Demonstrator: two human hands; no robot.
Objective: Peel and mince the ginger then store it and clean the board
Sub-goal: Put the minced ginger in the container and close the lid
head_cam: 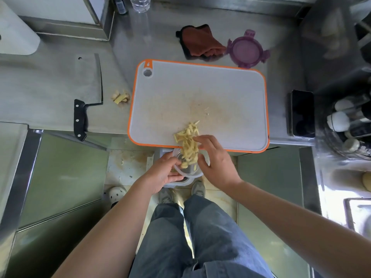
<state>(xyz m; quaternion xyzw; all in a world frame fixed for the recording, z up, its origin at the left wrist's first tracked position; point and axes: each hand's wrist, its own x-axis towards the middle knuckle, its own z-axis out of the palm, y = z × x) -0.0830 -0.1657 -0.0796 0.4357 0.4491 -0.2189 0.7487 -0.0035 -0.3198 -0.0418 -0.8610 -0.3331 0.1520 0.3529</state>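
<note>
Yellow ginger (187, 141): cut strips, heaped at the board's near edge and spilling over it; the heap's long axis runs far-to-near, across that edge.
Container (189, 174): clear, mouth up, just below the near edge, under the heap.
Left hand (162, 173): fingers curled round the container's left rim, clamped on it.
Right hand (216, 159): fingers loose, touching the heap's right side, gripping nothing.
Key relation: ginger is left of the right hand, container is nearward of the heap. The right hand is nearer, so I'd expect a sweep toward the body.
Board (200, 87): grey with orange rim, stained mid-board, stray bits left; near edge at the counter's front edge.
Lid (246, 50): purple, off, past the board's far-right corner, beside a cloth (200, 43).
Cleaver (88, 81): on the counter (50, 81) left of the board, scraps (120, 96) between.
</note>
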